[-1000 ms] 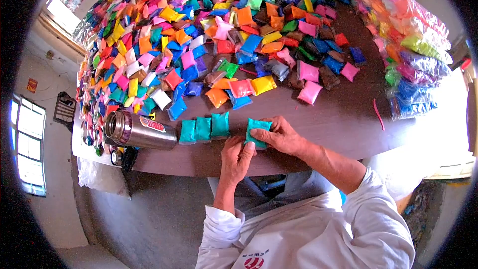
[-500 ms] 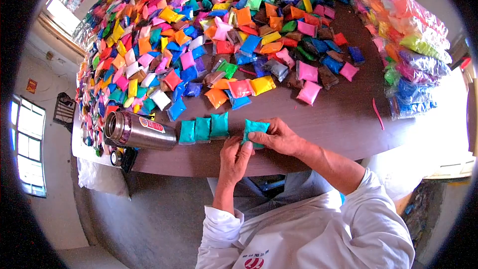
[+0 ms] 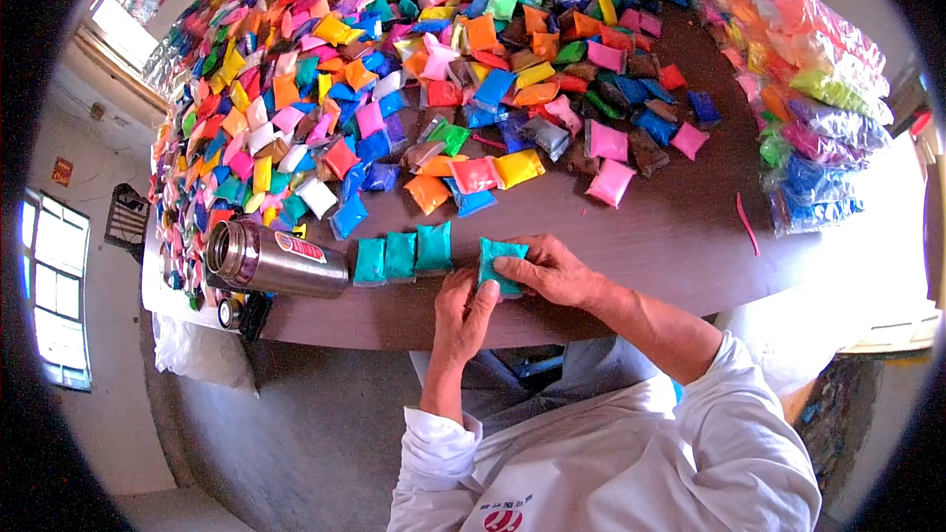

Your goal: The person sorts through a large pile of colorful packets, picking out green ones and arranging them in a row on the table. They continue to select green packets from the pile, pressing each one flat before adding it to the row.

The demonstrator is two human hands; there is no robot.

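Note:
Both of my hands hold one small teal packet (image 3: 498, 258) just above the near edge of the dark brown table (image 3: 670, 236). My right hand (image 3: 552, 271) grips its right side with fingers over the top. My left hand (image 3: 466, 310) pinches its lower left corner. To the left of it, three more teal packets (image 3: 404, 254) lie side by side in a row on the table.
A steel thermos flask (image 3: 276, 258) lies on its side at the left. Several small coloured packets (image 3: 414, 69) cover the far and left parts of the table. Clear bags filled with packets (image 3: 808, 99) are stacked at the right. A pink strip (image 3: 749, 227) lies nearby.
The teal packet has shifted slightly left, toward the row of three, with both hands still on it. Nothing else has moved.

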